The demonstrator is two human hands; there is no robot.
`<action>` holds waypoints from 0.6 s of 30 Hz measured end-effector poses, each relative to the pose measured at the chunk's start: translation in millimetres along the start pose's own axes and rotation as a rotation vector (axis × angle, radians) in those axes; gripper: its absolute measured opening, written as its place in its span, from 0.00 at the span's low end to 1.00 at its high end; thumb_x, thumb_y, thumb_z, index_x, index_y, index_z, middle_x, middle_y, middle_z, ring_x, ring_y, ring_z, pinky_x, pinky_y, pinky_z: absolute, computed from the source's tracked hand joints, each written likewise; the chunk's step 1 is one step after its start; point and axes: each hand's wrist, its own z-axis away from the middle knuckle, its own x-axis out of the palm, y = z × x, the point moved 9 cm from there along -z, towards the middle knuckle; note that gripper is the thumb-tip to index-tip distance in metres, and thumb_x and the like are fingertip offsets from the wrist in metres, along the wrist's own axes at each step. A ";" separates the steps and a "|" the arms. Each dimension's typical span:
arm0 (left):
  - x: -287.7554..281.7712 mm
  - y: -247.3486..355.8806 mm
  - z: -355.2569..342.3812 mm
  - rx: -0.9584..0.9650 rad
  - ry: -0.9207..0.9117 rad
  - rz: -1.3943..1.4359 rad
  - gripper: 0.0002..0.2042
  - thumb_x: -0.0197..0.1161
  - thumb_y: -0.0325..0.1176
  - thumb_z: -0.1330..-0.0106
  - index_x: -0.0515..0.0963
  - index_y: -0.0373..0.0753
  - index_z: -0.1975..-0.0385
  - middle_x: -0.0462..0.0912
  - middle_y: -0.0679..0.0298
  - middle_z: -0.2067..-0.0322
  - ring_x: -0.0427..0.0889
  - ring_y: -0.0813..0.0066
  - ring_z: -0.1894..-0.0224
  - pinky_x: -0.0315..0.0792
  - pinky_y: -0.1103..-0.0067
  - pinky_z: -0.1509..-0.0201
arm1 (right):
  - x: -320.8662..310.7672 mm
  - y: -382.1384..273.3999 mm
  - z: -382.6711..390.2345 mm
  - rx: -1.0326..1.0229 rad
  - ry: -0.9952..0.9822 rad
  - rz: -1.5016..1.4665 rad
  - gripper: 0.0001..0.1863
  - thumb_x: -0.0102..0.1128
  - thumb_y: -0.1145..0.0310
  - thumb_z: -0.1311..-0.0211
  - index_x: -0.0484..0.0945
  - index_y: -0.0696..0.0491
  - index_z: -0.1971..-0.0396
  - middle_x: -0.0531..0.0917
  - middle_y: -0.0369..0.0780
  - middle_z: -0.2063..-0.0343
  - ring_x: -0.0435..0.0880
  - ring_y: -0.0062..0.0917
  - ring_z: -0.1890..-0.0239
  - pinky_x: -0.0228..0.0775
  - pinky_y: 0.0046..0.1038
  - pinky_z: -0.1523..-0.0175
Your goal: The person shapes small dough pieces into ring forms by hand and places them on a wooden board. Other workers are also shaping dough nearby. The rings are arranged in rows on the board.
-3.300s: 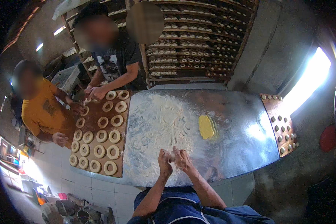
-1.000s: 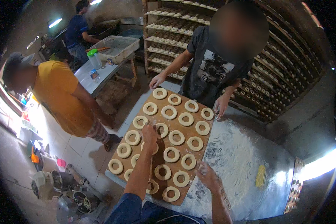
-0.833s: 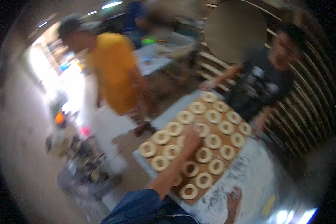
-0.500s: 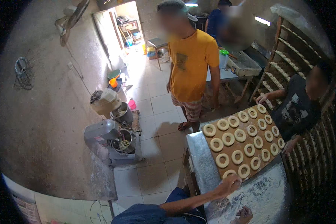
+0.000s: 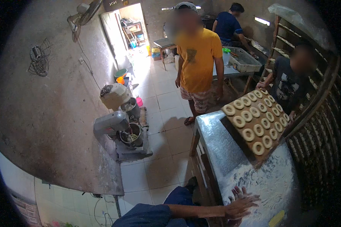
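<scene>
My left hand (image 5: 243, 206) reaches across the floured end of the metal table (image 5: 210, 130), fingers stretched out and holding nothing. My right hand (image 5: 236, 192) lies close against it, mostly hidden behind it; its spread fingers show past the left hand. Beyond them is a brown wooden board (image 5: 250, 125) with rows of pale dough rings (image 5: 258, 148). The board is tilted and held at its far side by a co-worker in a dark shirt (image 5: 286, 81). Whether its near edge touches the table I cannot tell.
A flat yellow oblong piece (image 5: 276, 218) lies at the table's near right. A person in an orange shirt (image 5: 199, 56) stands past the table. Racks of dough trays (image 5: 318, 151) line the right. Mixers (image 5: 130, 134) stand on the left floor. Another person (image 5: 228, 28) works behind.
My left hand has left the board's near edge and come back beside my right hand. The co-worker has lifted and tilted the board, drawing it away to the right.
</scene>
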 end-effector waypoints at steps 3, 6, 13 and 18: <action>-16.4 -33.0 1.1 0.112 -0.006 -0.385 0.26 0.47 0.44 0.29 0.59 0.41 0.35 0.55 0.50 0.33 0.52 0.54 0.29 0.37 0.56 0.27 | 38.3 9.7 25.6 0.260 -0.051 -0.443 0.17 0.53 0.58 0.36 0.71 0.51 0.52 0.77 0.43 0.61 0.75 0.31 0.54 0.69 0.38 0.52; -36.6 -102.4 18.1 -0.354 -0.174 -0.499 0.27 0.44 0.47 0.28 0.57 0.41 0.33 0.54 0.55 0.31 0.49 0.55 0.28 0.48 0.53 0.30 | 37.5 0.7 35.7 0.317 -0.077 -0.555 0.19 0.55 0.57 0.37 0.69 0.49 0.50 0.78 0.44 0.58 0.74 0.31 0.49 0.68 0.40 0.49; -172.4 -111.5 118.8 -0.339 0.379 -0.482 0.08 0.62 0.32 0.46 0.81 0.38 0.68 0.82 0.53 0.67 0.79 0.52 0.60 0.72 0.63 0.55 | -89.8 -30.3 15.4 -0.301 0.168 0.429 0.13 0.60 0.63 0.36 0.75 0.59 0.68 0.81 0.41 0.73 0.80 0.25 0.70 0.74 0.27 0.62; -230.9 -144.4 241.4 -0.676 0.273 -0.653 0.05 0.63 0.32 0.47 0.78 0.40 0.73 0.81 0.56 0.68 0.78 0.52 0.60 0.69 0.62 0.55 | -147.4 -2.0 45.5 -0.416 0.484 0.479 0.09 0.58 0.69 0.36 0.76 0.60 0.72 0.82 0.41 0.76 0.82 0.24 0.72 0.76 0.27 0.66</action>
